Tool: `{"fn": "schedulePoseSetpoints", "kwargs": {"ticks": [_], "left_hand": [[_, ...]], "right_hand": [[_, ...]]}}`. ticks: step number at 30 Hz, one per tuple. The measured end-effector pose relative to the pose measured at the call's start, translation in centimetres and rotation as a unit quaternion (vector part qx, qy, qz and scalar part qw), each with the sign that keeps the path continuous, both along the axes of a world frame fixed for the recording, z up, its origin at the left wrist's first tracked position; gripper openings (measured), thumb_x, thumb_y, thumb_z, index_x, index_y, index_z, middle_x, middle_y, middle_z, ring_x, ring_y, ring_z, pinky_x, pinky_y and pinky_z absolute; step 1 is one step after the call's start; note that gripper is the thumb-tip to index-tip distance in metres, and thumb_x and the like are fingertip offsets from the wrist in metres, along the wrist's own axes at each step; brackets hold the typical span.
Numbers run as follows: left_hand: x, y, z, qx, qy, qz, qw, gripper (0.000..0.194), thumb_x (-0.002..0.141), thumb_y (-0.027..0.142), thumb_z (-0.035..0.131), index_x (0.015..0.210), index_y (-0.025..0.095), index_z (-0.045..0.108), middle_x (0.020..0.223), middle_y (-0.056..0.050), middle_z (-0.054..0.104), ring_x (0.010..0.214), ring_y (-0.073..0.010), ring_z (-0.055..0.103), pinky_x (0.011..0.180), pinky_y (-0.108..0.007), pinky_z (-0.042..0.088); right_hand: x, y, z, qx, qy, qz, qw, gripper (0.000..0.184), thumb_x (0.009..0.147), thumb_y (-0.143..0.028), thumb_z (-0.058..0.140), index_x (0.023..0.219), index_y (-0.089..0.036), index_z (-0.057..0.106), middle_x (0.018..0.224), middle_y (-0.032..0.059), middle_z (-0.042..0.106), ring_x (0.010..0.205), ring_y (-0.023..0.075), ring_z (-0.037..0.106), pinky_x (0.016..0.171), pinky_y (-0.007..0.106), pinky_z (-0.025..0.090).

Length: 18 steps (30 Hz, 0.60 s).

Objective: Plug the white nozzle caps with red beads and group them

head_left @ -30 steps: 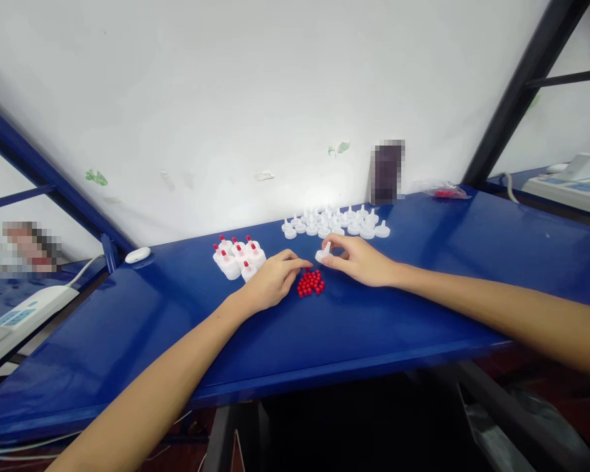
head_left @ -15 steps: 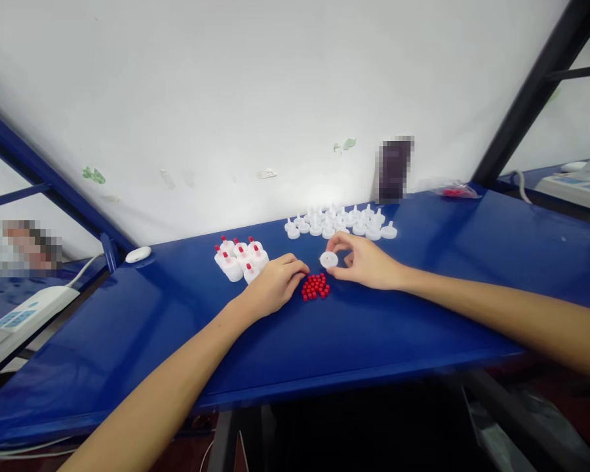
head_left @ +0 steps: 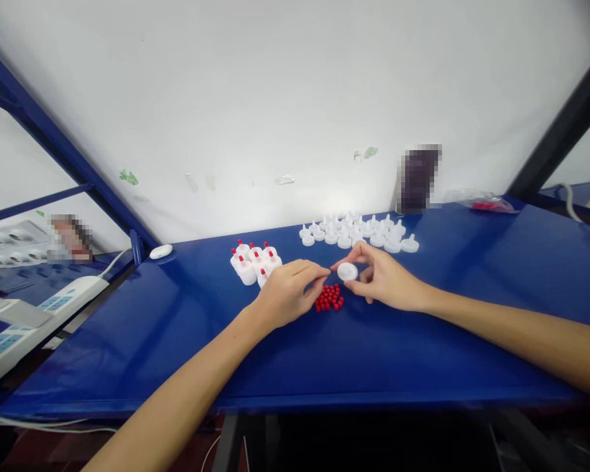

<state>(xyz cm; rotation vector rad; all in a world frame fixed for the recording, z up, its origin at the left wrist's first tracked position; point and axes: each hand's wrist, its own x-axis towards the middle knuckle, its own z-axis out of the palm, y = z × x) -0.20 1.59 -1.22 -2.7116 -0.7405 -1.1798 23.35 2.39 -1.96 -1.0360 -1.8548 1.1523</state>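
Note:
My right hand [head_left: 386, 278] pinches a round white nozzle cap [head_left: 347, 272] by its rim, with the flat disc side towards me. Close by on the left, my left hand [head_left: 292, 292] has thumb and fingertips pressed together; whatever lies between them is too small to make out. Its fingertips are beside the nozzle cap, almost at my right index finger. Just below both hands lies a small heap of red tip caps [head_left: 329, 298] on the blue table [head_left: 373, 354]. Left of my left hand stand several white nozzle caps with red tips [head_left: 248, 272], partly hidden by it.
Several white nozzle caps without red tips [head_left: 330, 237] stand near the wall. A white oval case [head_left: 161, 252] lies at the back left, a clear bag with red pieces [head_left: 486, 204] at the back right. A blurred dark object [head_left: 417, 180] leans on the wall. Power strips [head_left: 54, 311] are at far left.
My left hand has lifted from the red caps with its fingertips closed and moved up to the nozzle cap. My right hand has tilted that nozzle cap. The camera view has turned left.

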Motion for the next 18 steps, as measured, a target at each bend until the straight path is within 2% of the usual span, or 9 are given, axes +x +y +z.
{"fn": "schedulePoseSetpoints", "kwargs": {"ticks": [4, 6, 9, 13, 18], "left_hand": [[1.0, 0.6, 1.0, 0.003, -0.027, 0.002, 1.000, 0.015, 0.094, 0.012, 0.058, 0.102, 0.017, 0.069, 0.093, -0.005, 0.077, 0.081, -0.0137, 0.072, 0.074, -0.027, 0.060], [1.4, 0.8, 1.3, -0.019, -0.051, 0.009, 0.999, 0.013, 0.093, 0.012, 0.059, 0.100, 0.017, 0.070, 0.091, -0.004, 0.077, 0.074, -0.0117, 0.069, 0.067, -0.025, 0.058], [1.9, 1.2, 1.4, -0.047, -0.070, 0.012, 0.996, 0.013, 0.092, 0.012, 0.060, 0.098, 0.016, 0.071, 0.088, -0.004, 0.077, 0.068, -0.0108, 0.067, 0.062, -0.023, 0.055], [2.5, 1.5, 1.3, -0.062, -0.062, 0.011, 0.996, 0.015, 0.092, 0.013, 0.058, 0.098, 0.016, 0.072, 0.089, -0.004, 0.076, 0.072, -0.0121, 0.067, 0.067, -0.026, 0.056], [2.6, 1.3, 2.0, -0.074, -0.069, 0.009, 0.995, 0.015, 0.092, 0.012, 0.060, 0.097, 0.017, 0.072, 0.088, -0.004, 0.077, 0.073, -0.0122, 0.068, 0.065, -0.025, 0.054]], "right_hand": [[0.0, 0.0, 0.0, -0.005, 0.016, -0.004, 1.000, 0.036, 0.077, -0.029, 0.075, 0.096, -0.024, 0.045, 0.081, -0.0022, 0.067, 0.048, 0.0126, 0.062, 0.042, 0.025, 0.044], [0.0, 0.2, 0.0, 0.000, 0.020, -0.015, 1.000, 0.038, 0.077, -0.034, 0.076, 0.097, -0.023, 0.045, 0.073, -0.0053, 0.062, 0.047, 0.0126, 0.061, 0.041, 0.024, 0.042], [0.1, 0.3, -0.1, 0.004, 0.019, -0.026, 0.999, 0.043, 0.077, -0.041, 0.078, 0.098, -0.023, 0.045, 0.074, -0.0051, 0.061, 0.047, 0.0122, 0.060, 0.041, 0.024, 0.039], [0.1, 0.4, -0.3, 0.016, 0.024, -0.031, 0.999, 0.045, 0.077, -0.046, 0.078, 0.097, -0.024, 0.044, 0.071, -0.0059, 0.059, 0.046, 0.0118, 0.059, 0.041, 0.024, 0.038], [0.1, 0.3, -0.4, 0.037, 0.037, -0.042, 0.998, 0.048, 0.077, -0.051, 0.078, 0.096, -0.024, 0.044, 0.072, -0.0055, 0.059, 0.043, 0.0103, 0.056, 0.040, 0.023, 0.037]]}}
